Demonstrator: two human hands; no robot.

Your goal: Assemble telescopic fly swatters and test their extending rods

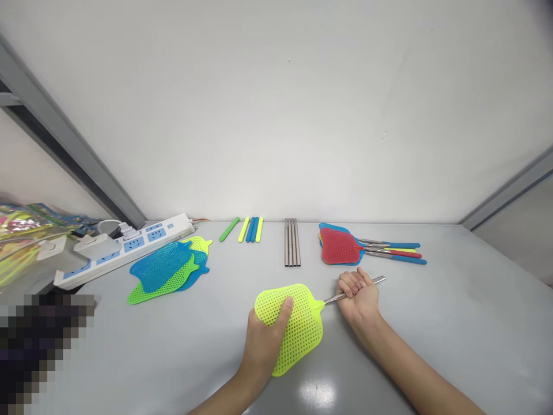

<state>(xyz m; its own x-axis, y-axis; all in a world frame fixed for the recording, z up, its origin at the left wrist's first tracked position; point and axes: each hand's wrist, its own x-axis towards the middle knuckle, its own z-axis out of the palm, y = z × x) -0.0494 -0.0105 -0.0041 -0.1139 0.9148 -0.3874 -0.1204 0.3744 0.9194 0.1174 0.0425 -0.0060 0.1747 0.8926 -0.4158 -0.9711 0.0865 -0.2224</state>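
My left hand point(265, 340) grips a yellow fly swatter head point(300, 323), its thumb lying on the perforated face and the other fingers hidden behind. My right hand point(358, 294) is wrapped around a metal rod point(379, 280), whose near end meets the neck of the yellow head. The rod's far end sticks out bare past my fist. Loose swatter heads in blue point(159, 265), green point(166, 288) and yellow point(199, 243) overlap on the left. Several metal rods point(292, 242) lie side by side at the back middle.
Green point(228, 229), yellow point(243, 229) and blue point(253, 229) grip sleeves lie near the wall. Swatters with handles, a red one point(341, 246) on top, are stacked at back right. A white power strip point(129, 248) with plugs and plastic-wrapped items point(21, 248) occupy the left.
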